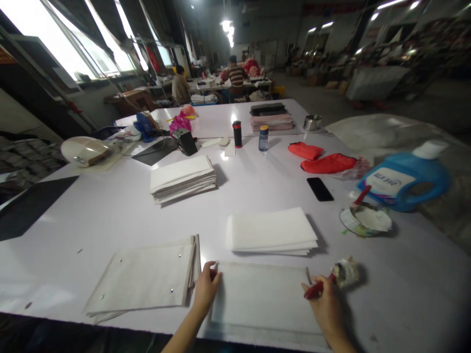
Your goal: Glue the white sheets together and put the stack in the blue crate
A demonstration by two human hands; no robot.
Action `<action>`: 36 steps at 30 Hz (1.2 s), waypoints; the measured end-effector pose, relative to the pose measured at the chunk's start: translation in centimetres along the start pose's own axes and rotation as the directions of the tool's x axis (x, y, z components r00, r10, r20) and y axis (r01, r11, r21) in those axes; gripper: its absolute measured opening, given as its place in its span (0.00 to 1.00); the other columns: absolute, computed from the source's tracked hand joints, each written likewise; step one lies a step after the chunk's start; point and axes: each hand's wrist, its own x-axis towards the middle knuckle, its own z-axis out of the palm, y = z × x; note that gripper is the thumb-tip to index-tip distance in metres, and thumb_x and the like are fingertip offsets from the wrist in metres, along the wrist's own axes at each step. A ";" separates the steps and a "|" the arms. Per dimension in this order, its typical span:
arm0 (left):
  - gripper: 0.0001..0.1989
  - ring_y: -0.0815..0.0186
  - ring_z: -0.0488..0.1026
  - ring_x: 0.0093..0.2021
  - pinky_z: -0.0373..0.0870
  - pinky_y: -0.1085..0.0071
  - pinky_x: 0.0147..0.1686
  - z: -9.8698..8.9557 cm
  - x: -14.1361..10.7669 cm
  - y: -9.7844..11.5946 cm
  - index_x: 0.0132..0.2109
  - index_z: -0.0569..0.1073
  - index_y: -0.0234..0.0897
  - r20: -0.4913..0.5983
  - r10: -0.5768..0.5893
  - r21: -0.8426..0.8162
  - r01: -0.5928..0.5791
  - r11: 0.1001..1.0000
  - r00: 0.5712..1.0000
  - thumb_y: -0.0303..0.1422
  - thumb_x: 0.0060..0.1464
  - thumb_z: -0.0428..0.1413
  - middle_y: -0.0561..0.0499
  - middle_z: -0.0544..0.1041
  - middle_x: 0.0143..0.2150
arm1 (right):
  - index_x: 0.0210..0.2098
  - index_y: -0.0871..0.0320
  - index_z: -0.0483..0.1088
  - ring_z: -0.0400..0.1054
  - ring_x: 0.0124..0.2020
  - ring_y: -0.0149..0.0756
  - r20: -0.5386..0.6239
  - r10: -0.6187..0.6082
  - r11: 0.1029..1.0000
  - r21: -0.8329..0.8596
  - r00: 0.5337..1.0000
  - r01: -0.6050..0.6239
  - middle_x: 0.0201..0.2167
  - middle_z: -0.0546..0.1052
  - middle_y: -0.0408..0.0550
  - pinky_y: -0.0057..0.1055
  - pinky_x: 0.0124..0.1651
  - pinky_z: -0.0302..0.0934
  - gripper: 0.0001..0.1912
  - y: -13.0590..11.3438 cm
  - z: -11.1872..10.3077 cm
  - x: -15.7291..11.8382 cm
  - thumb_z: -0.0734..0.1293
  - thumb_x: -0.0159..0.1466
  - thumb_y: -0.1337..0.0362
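A pale rectangular sheet (261, 296) lies at the table's front edge between my hands. My left hand (206, 289) is at its upper left corner, fingers curled together on that edge. In my right hand (326, 304) is the red handle of a brush (346, 272), its bristle end coated in whitish paste; the fingertips are by the sheet's upper right corner. Just behind the sheet sits a stack of white pieces (272, 230). To the left lies a pile of greyish panels (147, 274) with small metal studs.
Farther back are a white stack (184, 179), a black phone (320, 189), a bowl of white paste (366, 219), a blue jug (405, 176), red cloth pieces (327, 163) and two bottles (263, 138). People sit at a distant table (221, 84).
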 end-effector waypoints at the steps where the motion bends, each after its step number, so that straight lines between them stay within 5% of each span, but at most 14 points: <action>1: 0.20 0.58 0.76 0.32 0.72 0.61 0.37 0.1 0.0 0.0 0.49 0.68 0.37 0.002 -0.002 -0.001 0.002 1.000 1.000 0.40 0.50 0.53 0.51 0.77 0.30 | 0.40 0.56 0.64 0.71 0.27 0.45 -0.002 -0.005 1.000 -0.002 1.000 0.005 0.30 0.75 0.53 0.38 0.29 0.66 0.32 0.0 0.0 -0.1 0.64 0.56 0.33; 20: 0.16 0.61 0.76 0.33 0.71 0.65 0.37 0.2 -0.3 -0.5 0.49 0.69 0.38 0.032 0.032 0.077 -0.035 0.996 0.999 0.37 0.55 0.52 0.51 0.77 0.33 | 0.44 0.56 0.64 0.73 0.34 0.41 0.065 -0.236 0.971 -0.028 0.969 0.239 0.35 0.76 0.52 0.38 0.37 0.70 0.22 2.3 0.3 -1.1 0.67 0.62 0.46; 24: 0.17 0.59 0.75 0.41 0.72 0.60 0.45 0.6 -0.7 -0.7 0.54 0.69 0.36 0.040 0.107 0.141 -0.111 0.984 0.994 0.32 0.57 0.51 0.45 0.76 0.42 | 0.45 0.56 0.64 0.73 0.40 0.45 0.074 -0.318 0.944 -0.068 0.945 0.323 0.41 0.76 0.55 0.43 0.42 0.69 0.19 2.4 0.3 -0.9 0.67 0.63 0.50; 27: 0.18 0.55 0.70 0.54 0.66 0.55 0.56 0.7 -0.9 -0.3 0.55 0.71 0.40 0.080 0.263 0.318 -0.275 0.908 0.961 0.27 0.59 0.48 0.41 0.72 0.54 | 0.42 0.56 0.65 0.71 0.45 0.50 0.093 -0.399 0.899 -0.159 0.912 0.409 0.43 0.77 0.56 0.47 0.46 0.67 0.15 2.4 0.1 -0.9 0.68 0.63 0.53; 30: 0.20 0.53 0.67 0.56 0.65 0.53 0.57 0.8 -1.4 0.4 0.54 0.73 0.41 0.275 0.365 0.510 -0.457 0.729 0.890 0.23 0.60 0.46 0.43 0.73 0.56 | 0.43 0.54 0.66 0.72 0.43 0.49 0.121 -0.495 0.798 -0.328 0.861 0.505 0.42 0.79 0.51 0.44 0.43 0.64 0.10 2.2 -0.1 -1.3 0.67 0.64 0.58; 36: 0.29 0.44 0.61 0.64 0.58 0.45 0.61 1.6 -3.8 -0.3 0.67 0.61 0.38 0.272 0.302 0.584 -0.406 0.703 0.914 0.37 0.60 0.51 0.39 0.66 0.66 | 0.46 0.54 0.69 0.73 0.39 0.49 0.109 -0.531 0.719 -0.466 0.840 0.516 0.40 0.79 0.54 0.41 0.36 0.62 0.11 1.4 -0.2 -1.9 0.61 0.68 0.56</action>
